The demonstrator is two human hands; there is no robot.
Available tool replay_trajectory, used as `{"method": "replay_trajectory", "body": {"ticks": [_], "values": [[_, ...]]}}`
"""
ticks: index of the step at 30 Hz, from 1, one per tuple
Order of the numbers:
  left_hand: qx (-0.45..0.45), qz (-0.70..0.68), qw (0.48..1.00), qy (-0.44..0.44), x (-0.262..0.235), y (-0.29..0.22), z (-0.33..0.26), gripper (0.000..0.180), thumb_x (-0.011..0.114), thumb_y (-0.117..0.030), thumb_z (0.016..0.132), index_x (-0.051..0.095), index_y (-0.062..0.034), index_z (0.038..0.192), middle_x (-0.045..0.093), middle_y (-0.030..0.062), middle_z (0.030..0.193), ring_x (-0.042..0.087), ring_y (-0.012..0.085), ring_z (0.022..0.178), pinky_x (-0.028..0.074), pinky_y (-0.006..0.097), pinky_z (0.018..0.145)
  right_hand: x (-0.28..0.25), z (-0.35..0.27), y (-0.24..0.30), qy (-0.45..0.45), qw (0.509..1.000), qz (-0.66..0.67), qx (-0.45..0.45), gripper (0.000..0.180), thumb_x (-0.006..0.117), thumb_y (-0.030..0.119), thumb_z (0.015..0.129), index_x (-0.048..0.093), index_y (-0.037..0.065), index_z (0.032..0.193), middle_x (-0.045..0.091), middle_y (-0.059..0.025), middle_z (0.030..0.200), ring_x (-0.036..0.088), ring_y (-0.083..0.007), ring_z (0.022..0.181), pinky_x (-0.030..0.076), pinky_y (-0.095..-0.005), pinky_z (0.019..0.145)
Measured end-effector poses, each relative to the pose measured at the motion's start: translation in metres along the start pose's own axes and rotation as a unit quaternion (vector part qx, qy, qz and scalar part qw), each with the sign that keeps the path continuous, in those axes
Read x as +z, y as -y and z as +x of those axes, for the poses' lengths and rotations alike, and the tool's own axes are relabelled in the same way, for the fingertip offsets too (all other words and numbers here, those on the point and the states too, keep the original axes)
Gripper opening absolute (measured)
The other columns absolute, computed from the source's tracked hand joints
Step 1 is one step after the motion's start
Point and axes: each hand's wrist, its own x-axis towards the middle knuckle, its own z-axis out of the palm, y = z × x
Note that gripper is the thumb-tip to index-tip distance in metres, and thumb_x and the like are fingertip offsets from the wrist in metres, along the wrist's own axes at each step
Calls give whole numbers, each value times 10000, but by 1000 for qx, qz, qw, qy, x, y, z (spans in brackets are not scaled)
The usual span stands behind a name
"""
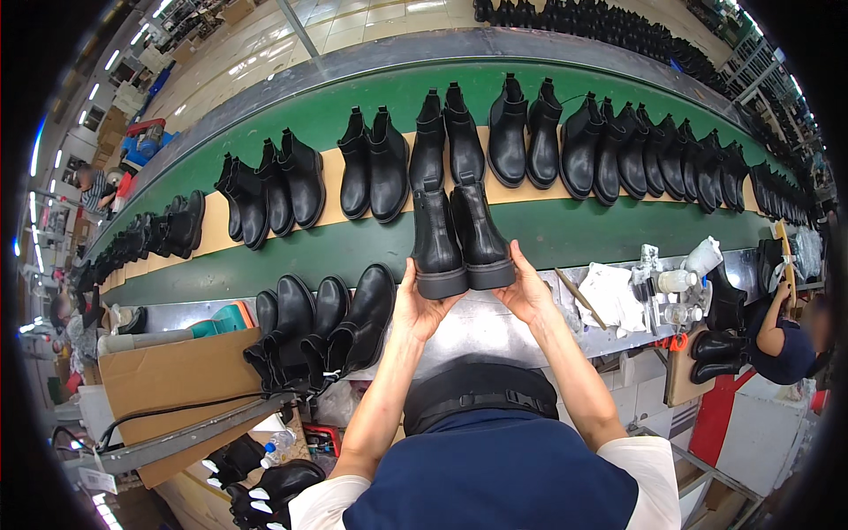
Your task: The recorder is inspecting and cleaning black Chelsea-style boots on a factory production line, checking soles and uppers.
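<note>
Two black ankle boots are held up side by side in front of me, heels toward me. My left hand [422, 303] grips the left boot [436, 237] at its heel and sole. On the other side, my right hand [526, 287] is closed around the heel of the right boot [480, 231]. Their shafts point away and overlap the near edge of a standing pair of boots [444, 141] on the green conveyor belt [353, 252].
Rows of black boots [583, 155] stand on brown paper [331, 190] along the belt. At left, several boots [327, 322] lie near a cardboard sheet [194, 389]. Bottles [678, 281] and a white cloth [617, 299] are at right, where a co-worker [786, 340] sits.
</note>
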Motion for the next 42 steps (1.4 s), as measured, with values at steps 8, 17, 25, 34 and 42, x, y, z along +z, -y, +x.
{"method": "replay_trajectory", "body": {"ticks": [8, 17, 25, 34, 42], "values": [[-4, 5, 1000, -7, 2, 3, -3, 564, 473, -499, 906, 411, -74, 1271, 464, 177, 1249, 509, 328, 1148, 497, 543, 892, -4, 0, -2, 13, 1000, 5, 6, 391, 658, 465, 816, 589, 141, 1022, 611, 3, 980, 574, -119, 922, 466, -282, 823], [41, 40, 998, -18, 0, 8, -4, 607, 455, -532, 900, 404, -60, 1279, 475, 179, 1246, 497, 332, 1162, 489, 541, 903, -3, -3, -5, -18, 999, -28, -34, 431, 641, 494, 820, 589, 137, 1057, 603, -4, 1012, 542, -104, 876, 435, -265, 741], [178, 107, 974, -88, 0, 16, -3, 793, 600, -439, 860, 31, -315, 1398, 286, 100, 1414, 414, 295, 1246, 455, 536, 927, -7, -6, 0, -38, 995, -31, -89, 454, 680, 402, 820, 545, 116, 1147, 586, -23, 1094, 553, -142, 998, 441, -322, 851], [153, 108, 981, -54, 2, 16, -7, 790, 594, -422, 870, 20, -355, 1408, 254, 62, 1438, 381, 274, 1275, 434, 517, 949, -19, 2, -4, -9, 998, 4, -65, 463, 654, 413, 835, 540, 95, 1151, 587, -41, 1111, 561, -171, 1038, 448, -367, 894], [244, 165, 955, -43, 6, 13, -8, 653, 556, -411, 898, 151, -342, 1406, 309, 10, 1433, 385, 217, 1283, 396, 455, 1004, -49, 1, -18, 49, 998, 45, -16, 435, 529, 430, 904, 561, 77, 1156, 616, -57, 1120, 576, -182, 1049, 443, -381, 926]]}}
